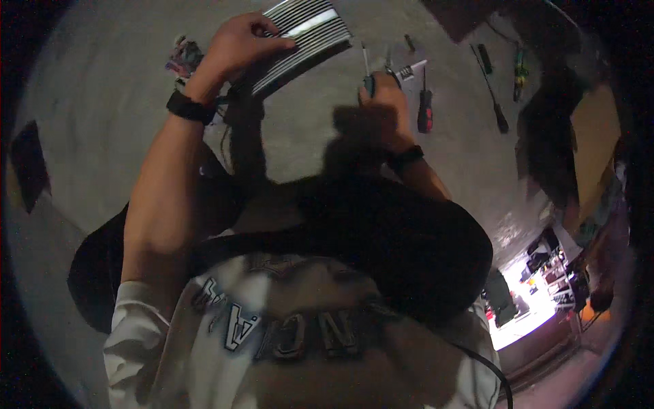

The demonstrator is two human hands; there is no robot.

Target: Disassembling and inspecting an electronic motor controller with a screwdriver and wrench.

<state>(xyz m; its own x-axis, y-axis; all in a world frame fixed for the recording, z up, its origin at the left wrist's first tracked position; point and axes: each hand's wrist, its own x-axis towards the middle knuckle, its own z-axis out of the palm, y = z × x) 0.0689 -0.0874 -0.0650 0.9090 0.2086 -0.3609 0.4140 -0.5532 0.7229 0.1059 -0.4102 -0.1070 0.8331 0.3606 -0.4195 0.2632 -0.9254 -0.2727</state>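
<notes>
At the far side of the floor lies a finned metal block (310, 51), like a heat sink, with a bright reflection across its parallel ridges. My left hand (238, 46) is closed at its left part, thumb stretched over the fins and fingers curled; what its fingertips grip is partly hidden. My right hand (387, 102) is wrapped round the dark handle of a screwdriver (368, 83), whose thin shaft points away from me. Just right of that hand lies an adjustable wrench (409, 71). A red and black screwdriver (425, 112) rests beside it on the floor.
Further right lie a long dark screwdriver (496, 105) and a green and yellow tool (520, 73). A crumpled colourful bundle (184, 56) is beside my left wrist. An open cardboard box (594, 146) stands at the right. My shadow darkens the concrete floor (293, 129).
</notes>
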